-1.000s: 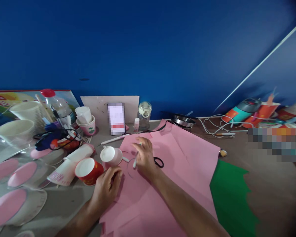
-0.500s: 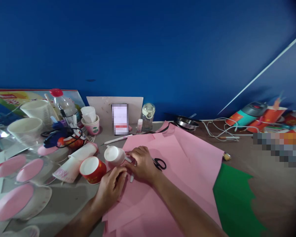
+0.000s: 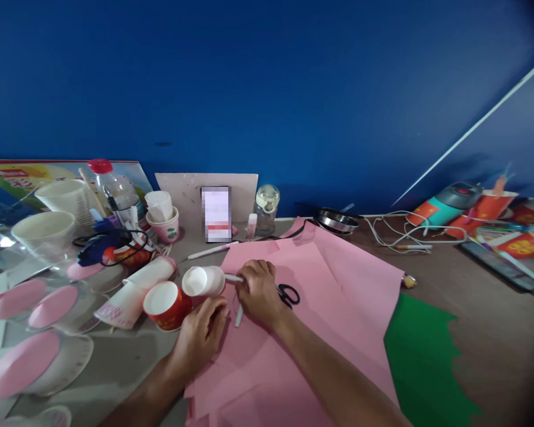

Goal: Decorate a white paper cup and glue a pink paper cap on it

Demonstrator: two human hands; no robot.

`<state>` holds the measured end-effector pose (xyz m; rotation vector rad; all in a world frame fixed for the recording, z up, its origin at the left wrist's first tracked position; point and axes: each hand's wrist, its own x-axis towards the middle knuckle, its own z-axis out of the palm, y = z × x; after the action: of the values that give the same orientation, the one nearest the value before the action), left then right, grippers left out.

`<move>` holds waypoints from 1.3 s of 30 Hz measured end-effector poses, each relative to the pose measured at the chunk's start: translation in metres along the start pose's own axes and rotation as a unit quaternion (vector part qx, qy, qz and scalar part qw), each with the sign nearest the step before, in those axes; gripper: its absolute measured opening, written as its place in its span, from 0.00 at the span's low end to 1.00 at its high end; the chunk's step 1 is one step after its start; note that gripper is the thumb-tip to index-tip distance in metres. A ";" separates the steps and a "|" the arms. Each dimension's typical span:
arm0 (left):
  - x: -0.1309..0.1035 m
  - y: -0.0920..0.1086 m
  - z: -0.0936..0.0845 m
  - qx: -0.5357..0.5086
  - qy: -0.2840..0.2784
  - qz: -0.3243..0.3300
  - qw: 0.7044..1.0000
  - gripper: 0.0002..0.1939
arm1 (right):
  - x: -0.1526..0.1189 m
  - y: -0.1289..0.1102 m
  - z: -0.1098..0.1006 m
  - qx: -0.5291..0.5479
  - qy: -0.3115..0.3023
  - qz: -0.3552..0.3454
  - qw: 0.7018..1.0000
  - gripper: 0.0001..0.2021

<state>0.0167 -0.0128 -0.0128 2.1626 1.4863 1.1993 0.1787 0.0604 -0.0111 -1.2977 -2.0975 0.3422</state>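
Note:
Just in front of the white paper cup (image 3: 203,281), my left hand (image 3: 203,330) rests with its fingers curled together; whatever they hold, if anything, is hidden. The cup is tipped, its opening facing left. A thin white strip (image 3: 234,278) runs from the cup's right side into the bent fingers of my right hand (image 3: 258,293). Another short white piece (image 3: 239,316) lies on the pink paper (image 3: 302,332) between my hands. Black-handled scissors (image 3: 288,295) lie right of my right hand. A red paper cup (image 3: 167,305) stands left of my left hand.
Several cups with pink paper (image 3: 24,363) lie at the left. A white pen (image 3: 212,251), glue stick (image 3: 252,226), phone (image 3: 216,214) and clear bottle (image 3: 267,209) are toward the wall. Green paper (image 3: 427,362), white cables (image 3: 382,234) and a teal bottle (image 3: 442,206) are right.
The white cup has turned and shifted slightly left, its opening now facing more leftward. My right hand has moved a little right, showing more of the strip. My left hand is nearly unmoved.

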 end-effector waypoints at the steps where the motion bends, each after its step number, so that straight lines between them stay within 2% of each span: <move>1: 0.000 -0.001 0.000 -0.002 0.001 -0.003 1.000 0.05 | 0.001 0.001 0.001 0.037 0.036 0.022 0.998 0.03; 4: -0.001 -0.003 0.002 -0.009 0.003 -0.016 1.000 0.05 | 0.007 0.008 0.000 0.199 0.134 0.091 0.966 0.04; 8: -0.002 -0.005 0.003 -0.022 0.002 -0.041 0.999 0.05 | 0.017 0.019 -0.005 0.383 0.224 0.194 0.875 0.09; 11: -0.001 -0.005 0.004 -0.042 -0.007 -0.059 0.997 0.05 | 0.021 0.023 -0.007 0.468 0.280 0.212 0.811 0.11; 14: 0.000 -0.005 0.003 -0.056 -0.003 -0.070 0.996 0.05 | 0.023 0.023 -0.008 0.563 0.289 0.236 0.737 0.12; 17: 0.001 -0.004 0.001 -0.075 -0.010 -0.097 0.992 0.07 | 0.023 0.019 -0.007 0.626 0.246 0.269 0.690 0.13; 19: 0.002 -0.002 -0.001 -0.096 -0.026 -0.110 0.989 0.09 | 0.020 0.013 -0.006 0.636 0.219 0.254 0.695 0.14; 24: 0.004 0.005 -0.003 -0.121 -0.068 -0.118 0.983 0.12 | 0.009 -0.004 -0.004 0.577 0.156 0.158 0.786 0.15; 27: 0.004 0.007 -0.002 -0.086 -0.073 -0.141 0.984 0.09 | 0.004 -0.011 -0.005 0.538 0.140 0.128 0.821 0.15; 29: 0.004 0.008 -0.001 -0.073 -0.067 -0.144 0.985 0.09 | 0.004 -0.012 -0.005 0.527 0.144 0.133 0.827 0.16; 34: 0.004 0.008 0.000 -0.063 -0.053 -0.140 0.987 0.10 | 0.008 -0.005 -0.005 0.524 0.159 0.166 0.820 0.17; 36: 0.004 0.006 0.000 -0.066 -0.046 -0.139 0.987 0.10 | 0.006 -0.003 -0.006 0.522 0.133 0.147 0.829 0.17; 39: 0.004 0.004 0.000 -0.073 -0.030 -0.132 0.988 0.10 | 0.001 -0.008 -0.009 0.498 0.057 0.091 0.861 0.14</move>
<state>0.0202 -0.0115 -0.0085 1.8244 1.5485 1.1037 0.1790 0.0567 0.0004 -0.8154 -1.3208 1.2062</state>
